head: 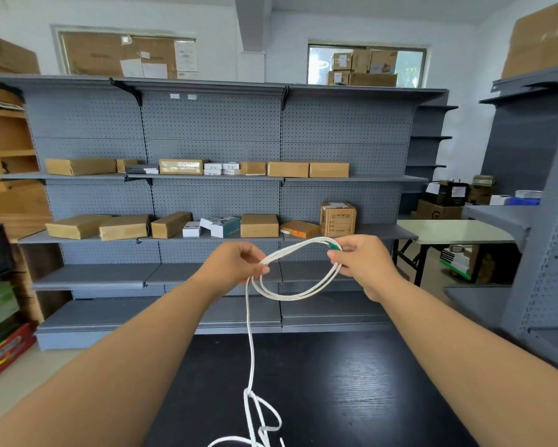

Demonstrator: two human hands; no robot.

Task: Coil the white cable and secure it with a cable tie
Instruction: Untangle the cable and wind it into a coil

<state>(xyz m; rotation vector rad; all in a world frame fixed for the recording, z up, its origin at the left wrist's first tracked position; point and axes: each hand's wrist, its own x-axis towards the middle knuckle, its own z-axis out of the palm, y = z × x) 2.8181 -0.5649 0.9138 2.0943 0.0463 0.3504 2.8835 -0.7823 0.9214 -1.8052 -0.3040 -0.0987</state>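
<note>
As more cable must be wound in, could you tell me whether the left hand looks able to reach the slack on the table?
Probably yes: the slack hangs straight from the left hand to the black table, nothing between, though that hand pinches the coil.

Partly coiled in the air: a thin white round cable (290, 296).
Its few wide loops hang between the left hand (235, 264) and right hand (364, 262), with a small green piece (334, 246) at the right side; the loose rest drops down and lies tangled on the black wooden table (351, 382).
</note>
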